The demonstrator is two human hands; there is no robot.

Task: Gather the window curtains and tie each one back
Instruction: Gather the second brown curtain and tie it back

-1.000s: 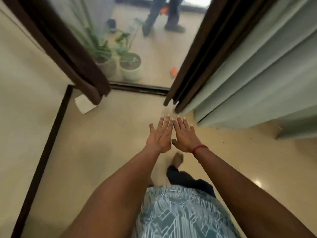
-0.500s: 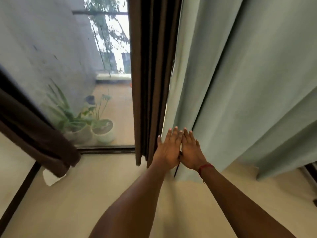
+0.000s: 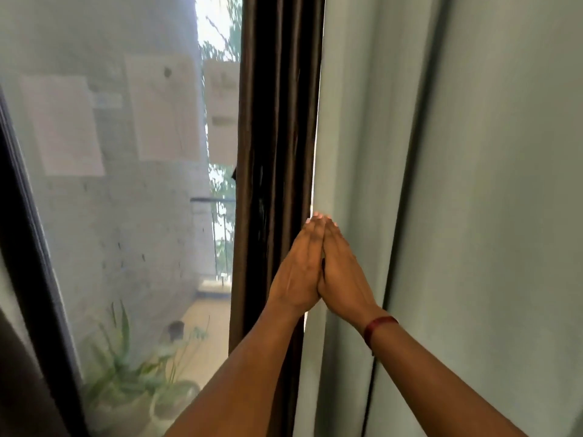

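You are standing at the window glass (image 3: 126, 216) with your left hand (image 3: 298, 274) and right hand (image 3: 344, 272) pressed palm to palm. The fingers are straight and closed up, pointing into the seam where the brown curtain (image 3: 277, 121) is meeting the pale green curtain (image 3: 441, 184). Neither hand is gripping anything. The fingertips (image 3: 319, 219) are lying right at the green curtain's leading edge, though whether they are touching cloth cannot be told. Both curtains are hanging full length, ungathered and untied, the brown one just left of your hands and the green one spreading across the right. You appear to be starting the gathering by parting the pair at the seam. Next you are likely needing to spread the hands, curl fingers round one curtain's edge and sweep its folds into a bundle. No tie-back is showing.
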